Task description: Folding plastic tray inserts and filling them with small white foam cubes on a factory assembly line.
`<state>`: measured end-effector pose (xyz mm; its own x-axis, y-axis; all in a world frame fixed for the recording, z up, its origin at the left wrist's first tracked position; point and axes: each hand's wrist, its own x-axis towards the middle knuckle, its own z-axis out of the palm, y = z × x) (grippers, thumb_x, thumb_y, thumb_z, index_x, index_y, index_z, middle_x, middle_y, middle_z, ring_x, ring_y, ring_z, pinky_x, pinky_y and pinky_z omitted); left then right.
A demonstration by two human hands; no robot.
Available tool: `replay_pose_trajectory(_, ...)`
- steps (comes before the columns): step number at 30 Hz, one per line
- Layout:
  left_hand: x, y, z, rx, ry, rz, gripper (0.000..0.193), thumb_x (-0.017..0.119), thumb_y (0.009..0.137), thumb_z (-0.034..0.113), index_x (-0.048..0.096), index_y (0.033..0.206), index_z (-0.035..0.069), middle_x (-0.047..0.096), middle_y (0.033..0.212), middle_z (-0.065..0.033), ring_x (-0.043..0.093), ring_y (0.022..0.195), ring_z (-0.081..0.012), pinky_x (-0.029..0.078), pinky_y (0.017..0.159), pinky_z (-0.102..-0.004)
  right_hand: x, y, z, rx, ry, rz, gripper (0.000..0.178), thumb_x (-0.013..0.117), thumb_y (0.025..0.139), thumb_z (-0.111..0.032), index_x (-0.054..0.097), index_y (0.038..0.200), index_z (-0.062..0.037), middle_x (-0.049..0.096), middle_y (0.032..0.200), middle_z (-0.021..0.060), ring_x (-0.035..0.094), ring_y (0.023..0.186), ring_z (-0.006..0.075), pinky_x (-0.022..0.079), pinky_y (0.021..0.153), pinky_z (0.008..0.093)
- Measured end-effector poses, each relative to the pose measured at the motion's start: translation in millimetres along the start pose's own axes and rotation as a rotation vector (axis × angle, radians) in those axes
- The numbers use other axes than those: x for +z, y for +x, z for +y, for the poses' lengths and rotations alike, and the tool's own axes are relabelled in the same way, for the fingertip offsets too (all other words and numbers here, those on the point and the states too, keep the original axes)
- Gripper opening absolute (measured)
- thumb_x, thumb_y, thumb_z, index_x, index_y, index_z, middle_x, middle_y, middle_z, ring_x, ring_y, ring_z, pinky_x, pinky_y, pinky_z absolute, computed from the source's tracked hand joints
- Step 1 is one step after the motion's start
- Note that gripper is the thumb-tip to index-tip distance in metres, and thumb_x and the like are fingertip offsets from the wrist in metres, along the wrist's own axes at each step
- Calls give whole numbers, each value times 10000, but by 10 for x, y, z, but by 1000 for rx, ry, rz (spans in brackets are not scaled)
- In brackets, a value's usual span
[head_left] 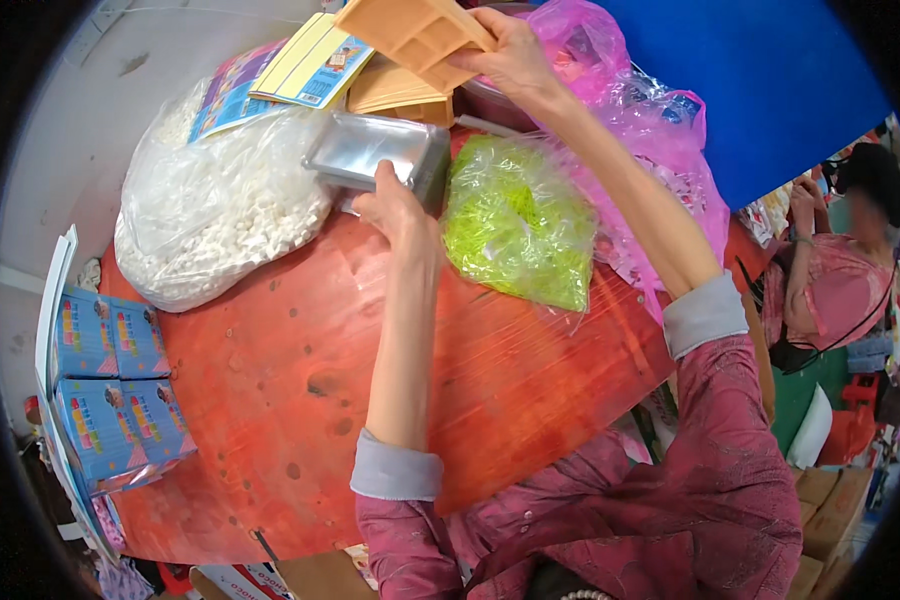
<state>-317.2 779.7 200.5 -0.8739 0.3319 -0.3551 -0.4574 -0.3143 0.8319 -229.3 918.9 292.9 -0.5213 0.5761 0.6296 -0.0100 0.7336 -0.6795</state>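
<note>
Pinched tray at twelve o'clock in right grip, risking tilt from one-edge hold; touched box with left grip, couldn't tell closure.

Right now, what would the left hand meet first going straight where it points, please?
The left hand would first meet the clear rectangular plastic containers it touches; beyond, probably stacked tan rectangular trays, though depth is unclear.

At the top centre, the person's right hand grips a pale-orange compartmented tray. Below it, the left hand touches clear rectangular plastic containers. A clear bag of small white pieces fills the upper left; a transparent bag with lime-green contents lies right of centre on the red tabletop.
</note>
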Motion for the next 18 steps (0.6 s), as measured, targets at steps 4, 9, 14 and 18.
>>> replay_pose_trajectory(4, 18, 309, -214, 122, -38, 71, 624, 684, 756, 183, 360, 1168, -156, 471, 1193, -233, 526, 997, -264, 460, 850, -374, -54, -232, -365, 142, 128, -43, 358, 677, 759, -28, 582, 1104, -11, 643, 963, 35, 593, 879, 104, 479, 775, 249)
replay_pose_trajectory(9, -95, 56, -102, -104, 58, -289, 530, 727, 762, 200, 448, 1094, -106, 535, 1054, -167, 552, 927, -242, 475, 766, -373, -292, -556, -643, 268, 307, 3, 387, 684, 744, -18, 577, 1116, -4, 647, 982, 59, 607, 891, 122, 499, 792, 268)
replay_pose_trajectory(14, -732, -131, 250, -208, -32, -516, 335, 609, 878, 275, 548, 1018, -23, 586, 951, -98, 567, 835, -194, 472, 692, -338, -360, -936, -1149, 360, 430, -128, 400, 709, 753, -70, 580, 1127, -11, 653, 985, 71, 615, 895, 134, 512, 789, 272)
replay_pose_trajectory(18, -1419, -652, 705, -181, -300, -657, 478, 444, 952, 348, 385, 1304, 30, 477, 1280, -103, 483, 1162, -247, 420, 983, -420, -128, -1378, -1451, 682, 829, -598, 522, 735, 752, -161, 531, 1208, -13, 630, 1094, 65, 592, 986, 128, 473, 865, 283)
